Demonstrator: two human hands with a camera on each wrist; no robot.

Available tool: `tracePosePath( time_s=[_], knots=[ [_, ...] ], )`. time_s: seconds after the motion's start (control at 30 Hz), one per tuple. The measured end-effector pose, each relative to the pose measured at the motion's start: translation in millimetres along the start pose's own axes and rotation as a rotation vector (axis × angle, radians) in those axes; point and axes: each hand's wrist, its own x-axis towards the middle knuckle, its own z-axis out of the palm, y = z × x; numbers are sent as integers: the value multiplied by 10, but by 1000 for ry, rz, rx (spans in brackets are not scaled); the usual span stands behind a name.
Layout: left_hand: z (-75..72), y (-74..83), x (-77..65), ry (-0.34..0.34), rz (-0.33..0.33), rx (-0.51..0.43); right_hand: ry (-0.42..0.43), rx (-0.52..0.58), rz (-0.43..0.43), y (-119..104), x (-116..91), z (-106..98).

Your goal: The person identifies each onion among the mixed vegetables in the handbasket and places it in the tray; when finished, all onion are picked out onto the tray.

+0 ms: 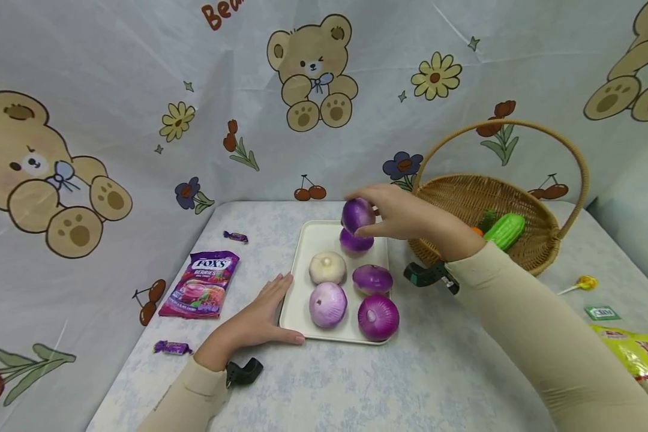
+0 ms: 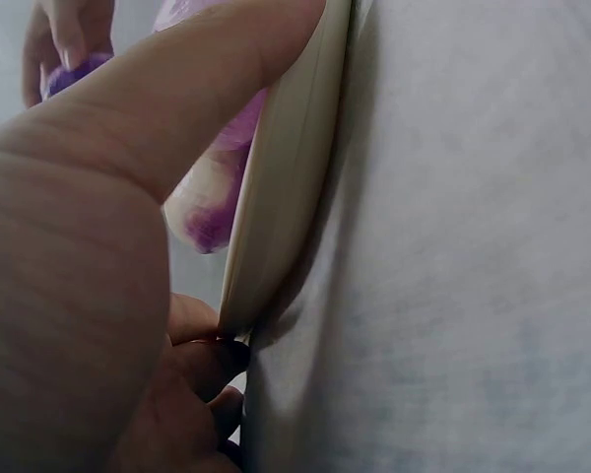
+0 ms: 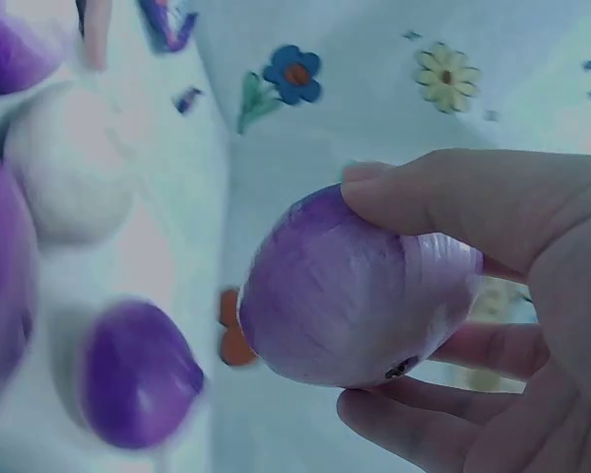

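My right hand (image 1: 396, 213) holds a red onion (image 1: 358, 216) above the far right part of a cream tray (image 1: 309, 243). In the right wrist view, the thumb and fingers grip this onion (image 3: 350, 296) from one side. Just below it, another red onion (image 1: 356, 241) lies on the tray. Nearer are two more, a glossy one (image 1: 372, 279) and a round one (image 1: 379, 317). A white bulb (image 1: 326, 267) and a paler purple onion (image 1: 328, 305) sit to their left. My left hand (image 1: 256, 318) rests against the tray's near left corner, thumb along the front rim.
A wicker basket (image 1: 459, 192) with a tall handle holds a green vegetable (image 1: 507, 231) at the right. A purple candy bag (image 1: 202, 285) and wrapped candies (image 1: 173, 347) lie left. A lollipop (image 1: 587, 282), green packet (image 1: 602, 312) and yellow bag (image 1: 634, 354) lie far right.
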Motion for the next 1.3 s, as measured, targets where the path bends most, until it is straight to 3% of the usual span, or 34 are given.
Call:
tracePosePath(
  time_s=[0.13, 0.33, 0.5, 0.83, 1.13, 1.3],
  knots=[
    [-1, 27, 7, -6, 11, 3, -16, -28, -32, 27, 298, 269],
    [5, 33, 4, -3, 2, 8, -95, -79, 45, 80, 705, 626],
    [15, 31, 13, -2, 11, 3, -164, -114, 100, 111, 865, 811],
    [18, 25, -8, 2, -4, 1, -222, -131, 133, 92, 827, 908],
    [-2, 12, -11, 1, -1, 7, -187, -111, 109, 32, 745, 854],
    [13, 3, -5, -1, 7, 5, -155, -116, 73, -86, 603, 747]
  ],
)
